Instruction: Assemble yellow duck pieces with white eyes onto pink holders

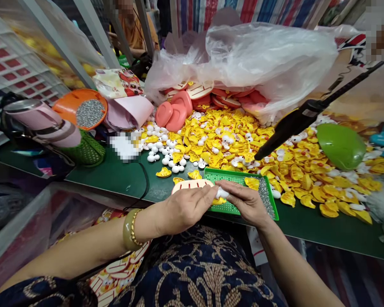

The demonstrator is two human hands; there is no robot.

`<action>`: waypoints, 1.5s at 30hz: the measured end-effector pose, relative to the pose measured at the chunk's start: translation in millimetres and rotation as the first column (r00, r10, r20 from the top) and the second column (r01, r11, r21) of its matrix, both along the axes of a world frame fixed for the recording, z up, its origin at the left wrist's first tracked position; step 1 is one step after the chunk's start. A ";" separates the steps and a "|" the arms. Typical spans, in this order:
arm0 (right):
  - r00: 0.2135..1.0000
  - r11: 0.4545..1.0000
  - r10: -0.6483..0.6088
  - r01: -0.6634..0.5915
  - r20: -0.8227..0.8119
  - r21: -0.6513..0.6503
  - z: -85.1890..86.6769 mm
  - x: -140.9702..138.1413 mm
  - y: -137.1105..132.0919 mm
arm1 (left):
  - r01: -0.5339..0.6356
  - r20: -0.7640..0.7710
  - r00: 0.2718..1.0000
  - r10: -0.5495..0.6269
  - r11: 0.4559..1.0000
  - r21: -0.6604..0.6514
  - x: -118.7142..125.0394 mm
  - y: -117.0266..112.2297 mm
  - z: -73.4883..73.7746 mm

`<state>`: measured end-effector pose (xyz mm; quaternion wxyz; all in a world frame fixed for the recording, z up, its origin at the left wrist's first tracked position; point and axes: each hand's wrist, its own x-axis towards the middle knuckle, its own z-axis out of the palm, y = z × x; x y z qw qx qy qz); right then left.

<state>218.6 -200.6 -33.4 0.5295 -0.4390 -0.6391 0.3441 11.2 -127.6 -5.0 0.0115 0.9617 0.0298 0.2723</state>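
My left hand (187, 209) holds a flat cream toy piece with red stripes (192, 185) by its lower edge. My right hand (245, 201) pinches a small white piece (222, 193) at the fingertips, close against the cream piece's end. Both hands are just above a green perforated tray (227, 172) holding silvery beads. Beyond it lies a heap of yellow plastic duck-shaped pieces (224, 147), with small white balls (166, 153) at its left side and coral-pink discs (173, 115) behind.
The pieces lie on a green work table (115, 179) whose front edge runs near my arms. A black corded tool (294, 121) hangs over the heap's right side. Behind stand a clear plastic bag (262, 59) and an orange dish of silver beads (89, 113). A person sits at the back left (137, 36).
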 end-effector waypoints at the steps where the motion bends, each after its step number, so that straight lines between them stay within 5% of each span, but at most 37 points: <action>1: 1.000 1.000 0.005 -0.005 0.017 -0.001 1.1 0.9 1.7 | 0.000 -0.003 1.000 0.000 1.000 -0.013 0.0 1.8 -1.5; 18: 0.980 0.987 0.158 -0.158 0.122 -0.017 14.5 20.6 26.7 | 0.091 -0.029 0.995 -0.094 0.991 -0.101 9.5 27.2 3.4; 30: 0.982 0.991 0.124 -0.116 0.142 -0.069 17.3 29.2 25.7 | 0.088 -0.026 0.996 -0.090 0.993 -0.080 18.3 29.1 13.5; 35: 0.982 0.994 0.112 -0.110 0.150 -0.024 21.4 25.8 23.2 | 0.077 0.051 0.997 -0.066 0.967 -0.243 15.3 29.1 21.7; 39: 0.995 0.998 -0.014 0.008 0.094 0.064 19.8 13.2 21.0 | 0.028 0.124 0.991 0.045 0.846 -0.533 15.2 24.4 32.5; 45: 0.971 0.977 -0.194 0.177 0.143 0.123 28.5 -1.4 34.2 | -0.115 -0.094 0.993 0.070 0.411 -0.905 27.6 29.1 47.4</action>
